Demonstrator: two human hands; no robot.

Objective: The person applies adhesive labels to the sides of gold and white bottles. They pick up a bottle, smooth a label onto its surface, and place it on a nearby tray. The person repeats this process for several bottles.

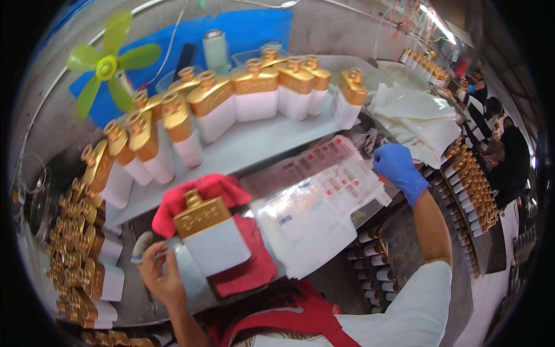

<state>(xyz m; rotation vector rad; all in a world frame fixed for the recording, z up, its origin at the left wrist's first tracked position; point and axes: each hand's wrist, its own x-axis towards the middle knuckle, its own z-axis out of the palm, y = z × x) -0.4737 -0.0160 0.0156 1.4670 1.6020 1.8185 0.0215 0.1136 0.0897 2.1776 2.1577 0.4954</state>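
A gold-and-white bottle lies tilted on a red cloth, its gold neck pointing away from me. Just left of it is my bare left hand, thumb and fingers apart and slightly curled; a grey cover appears to sit on one fingertip. A pale, shiny patch lies between that hand and the bottle. My right hand, in a blue glove, is closed by the far right edge of some printed sheets with small red marks. Whatever its fingers may hold is hidden.
Similar bottles stand in a curved row on a pale shelf. More crowd the left and fill racks on the right. Behind are a green fan and a flask. White plastic bags lie beyond my right hand; people sit farther right.
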